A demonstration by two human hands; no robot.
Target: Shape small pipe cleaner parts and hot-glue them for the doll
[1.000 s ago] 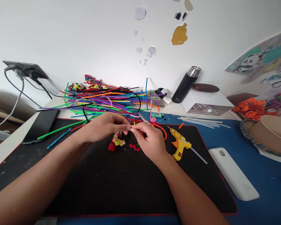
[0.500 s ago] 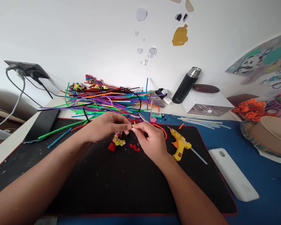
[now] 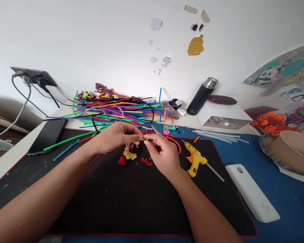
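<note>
The left hand (image 3: pixel 120 137) and right hand (image 3: pixel 164 152) are meeting above the mat (image 3: pixel 131 202), thumb and finger of each clamping on a small yellow piece (image 3: pixel 146 135), which is sitting between their tips; a figure (image 3: pixel 129 155) and red bits (image 3: pixel 147 162) are lying near them on the mat, the glue gun (image 3: pixel 195 157) is resting to the right, and stems (image 3: pixel 116 109) are lying heaped behind

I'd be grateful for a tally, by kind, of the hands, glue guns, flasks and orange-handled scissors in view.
Hands, left hand and right hand: 2
Glue gun: 1
Black flask: 1
Orange-handled scissors, partly hidden: 1
Total: 5
</note>
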